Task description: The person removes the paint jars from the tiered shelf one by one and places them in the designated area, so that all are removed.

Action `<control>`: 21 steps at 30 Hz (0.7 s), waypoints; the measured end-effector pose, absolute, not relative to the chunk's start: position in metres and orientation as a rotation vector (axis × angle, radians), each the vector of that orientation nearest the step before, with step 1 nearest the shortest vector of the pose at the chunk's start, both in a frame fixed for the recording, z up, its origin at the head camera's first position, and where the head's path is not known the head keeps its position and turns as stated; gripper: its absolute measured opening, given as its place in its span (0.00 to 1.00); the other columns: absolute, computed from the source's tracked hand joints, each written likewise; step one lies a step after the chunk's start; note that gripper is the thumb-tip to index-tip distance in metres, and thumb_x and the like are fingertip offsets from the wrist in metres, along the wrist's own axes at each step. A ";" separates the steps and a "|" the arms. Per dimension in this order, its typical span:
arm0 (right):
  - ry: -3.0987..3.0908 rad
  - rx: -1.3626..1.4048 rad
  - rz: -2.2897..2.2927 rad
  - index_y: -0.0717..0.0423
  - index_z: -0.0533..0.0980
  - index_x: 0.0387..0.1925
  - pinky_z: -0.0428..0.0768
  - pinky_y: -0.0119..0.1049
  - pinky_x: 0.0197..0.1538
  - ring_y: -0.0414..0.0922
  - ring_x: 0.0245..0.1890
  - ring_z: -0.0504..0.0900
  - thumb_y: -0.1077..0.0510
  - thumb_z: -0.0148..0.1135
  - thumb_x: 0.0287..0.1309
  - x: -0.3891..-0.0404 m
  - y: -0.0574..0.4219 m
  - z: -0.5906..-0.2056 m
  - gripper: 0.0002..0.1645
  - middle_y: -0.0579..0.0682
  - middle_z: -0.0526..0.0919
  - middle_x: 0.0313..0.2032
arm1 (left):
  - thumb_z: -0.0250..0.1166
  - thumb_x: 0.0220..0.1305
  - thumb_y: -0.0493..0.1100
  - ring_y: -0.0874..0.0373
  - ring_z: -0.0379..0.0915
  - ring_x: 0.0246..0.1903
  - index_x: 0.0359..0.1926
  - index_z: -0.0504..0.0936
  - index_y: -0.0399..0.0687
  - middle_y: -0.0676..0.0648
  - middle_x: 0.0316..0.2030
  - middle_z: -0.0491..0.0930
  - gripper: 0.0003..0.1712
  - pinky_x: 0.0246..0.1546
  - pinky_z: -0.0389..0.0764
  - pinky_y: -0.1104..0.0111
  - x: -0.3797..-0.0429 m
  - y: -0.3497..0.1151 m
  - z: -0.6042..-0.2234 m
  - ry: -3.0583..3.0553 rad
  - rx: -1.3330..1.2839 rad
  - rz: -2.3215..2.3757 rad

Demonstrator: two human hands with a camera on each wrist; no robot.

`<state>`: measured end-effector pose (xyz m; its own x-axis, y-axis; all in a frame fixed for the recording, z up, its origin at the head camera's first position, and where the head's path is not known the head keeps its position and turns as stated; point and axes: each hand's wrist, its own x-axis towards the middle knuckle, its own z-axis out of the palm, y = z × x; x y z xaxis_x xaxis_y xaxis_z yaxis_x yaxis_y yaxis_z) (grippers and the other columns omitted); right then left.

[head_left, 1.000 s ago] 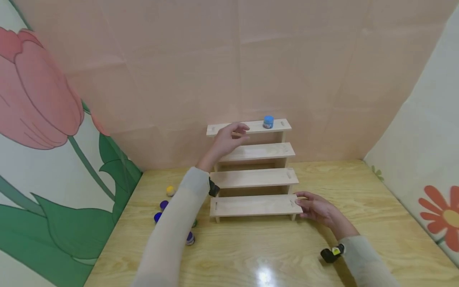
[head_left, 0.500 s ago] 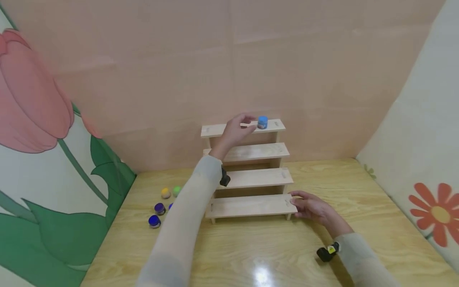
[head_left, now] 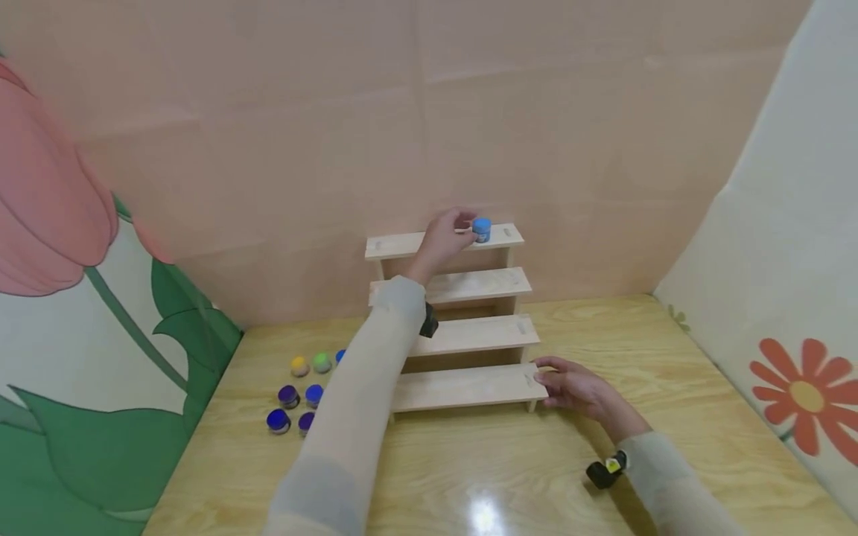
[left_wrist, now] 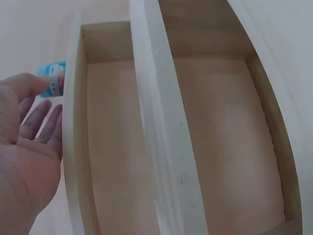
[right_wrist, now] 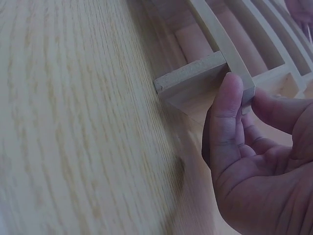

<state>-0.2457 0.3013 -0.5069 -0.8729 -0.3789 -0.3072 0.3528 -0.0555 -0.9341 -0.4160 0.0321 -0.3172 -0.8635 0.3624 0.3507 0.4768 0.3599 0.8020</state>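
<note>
A stepped wooden display shelf (head_left: 469, 385) stands against the back wall. On the right part of its top tier sits a small blue-lidded jar (head_left: 481, 230). My left hand (head_left: 444, 240) pinches this jar from its left side; in the left wrist view the thumb lies against the blue jar (left_wrist: 51, 80), and the index finger is mostly hidden. At the lower right, my right hand (head_left: 576, 388) grips the right end of the bottom tier. The right wrist view has thumb and fingers pinching the corner of the shelf board (right_wrist: 239, 73).
On the table (head_left: 456, 461), left of the shelf, stand several small jars: a yellow-lidded jar (head_left: 299, 365), a green-lidded jar (head_left: 322, 362), and dark blue or purple-lidded ones such as a blue-lidded jar (head_left: 278, 421). My left sleeve (head_left: 355, 402) partly covers that group.
My left hand has moved right along the top tier and reached the blue jar, which keeps its place on the shelf. My right hand stays on the bottom tier. The head view has shifted slightly.
</note>
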 end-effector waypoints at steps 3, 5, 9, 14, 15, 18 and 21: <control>1.750 -0.010 -1.972 0.54 0.68 0.60 0.86 0.31 0.35 0.41 0.35 0.83 0.62 0.56 0.73 -0.245 0.301 -0.507 0.17 0.49 0.83 0.40 | 0.68 0.67 0.35 0.50 0.77 0.59 0.64 0.76 0.42 0.43 0.61 0.78 0.25 0.55 0.81 0.71 -0.419 0.037 -0.317 -2.504 -0.793 -1.528; 1.761 0.001 -1.967 0.54 0.68 0.60 0.86 0.31 0.35 0.41 0.35 0.83 0.62 0.56 0.73 -0.244 0.300 -0.507 0.18 0.49 0.83 0.40 | 0.68 0.66 0.34 0.51 0.77 0.59 0.65 0.76 0.41 0.43 0.61 0.79 0.26 0.55 0.81 0.71 -0.419 0.039 -0.317 -2.528 -0.785 -1.534; 1.767 0.018 -1.960 0.54 0.69 0.59 0.86 0.31 0.35 0.42 0.35 0.83 0.62 0.56 0.73 -0.242 0.298 -0.508 0.17 0.49 0.83 0.40 | 0.68 0.66 0.34 0.53 0.77 0.59 0.66 0.75 0.42 0.44 0.61 0.78 0.28 0.56 0.79 0.72 -0.419 0.040 -0.318 -2.578 -0.757 -1.517; 1.754 0.007 -1.947 0.53 0.69 0.58 0.86 0.31 0.34 0.42 0.35 0.83 0.62 0.54 0.74 -0.242 0.294 -0.508 0.15 0.50 0.83 0.40 | 0.68 0.67 0.36 0.54 0.76 0.59 0.67 0.74 0.45 0.46 0.62 0.78 0.28 0.59 0.78 0.71 -0.419 0.036 -0.319 -2.618 -0.710 -1.475; 1.752 0.001 -1.946 0.52 0.69 0.59 0.86 0.30 0.34 0.41 0.35 0.83 0.62 0.54 0.74 -0.243 0.293 -0.507 0.15 0.50 0.83 0.40 | 0.69 0.67 0.37 0.54 0.76 0.59 0.67 0.75 0.46 0.46 0.62 0.78 0.28 0.59 0.78 0.71 -0.419 0.035 -0.319 -2.617 -0.698 -1.480; 1.747 0.000 -1.948 0.52 0.69 0.58 0.85 0.30 0.34 0.41 0.35 0.84 0.62 0.55 0.73 -0.244 0.290 -0.506 0.15 0.50 0.83 0.40 | 0.70 0.66 0.38 0.54 0.76 0.58 0.65 0.76 0.47 0.46 0.60 0.79 0.27 0.56 0.80 0.70 -0.419 0.031 -0.318 -2.596 -0.675 -1.516; 1.740 -0.006 -1.947 0.53 0.68 0.58 0.86 0.30 0.34 0.41 0.35 0.84 0.62 0.55 0.73 -0.245 0.288 -0.506 0.16 0.50 0.83 0.40 | 0.72 0.64 0.38 0.54 0.77 0.56 0.64 0.77 0.46 0.46 0.58 0.80 0.28 0.53 0.82 0.70 -0.416 0.027 -0.316 -2.565 -0.671 -1.556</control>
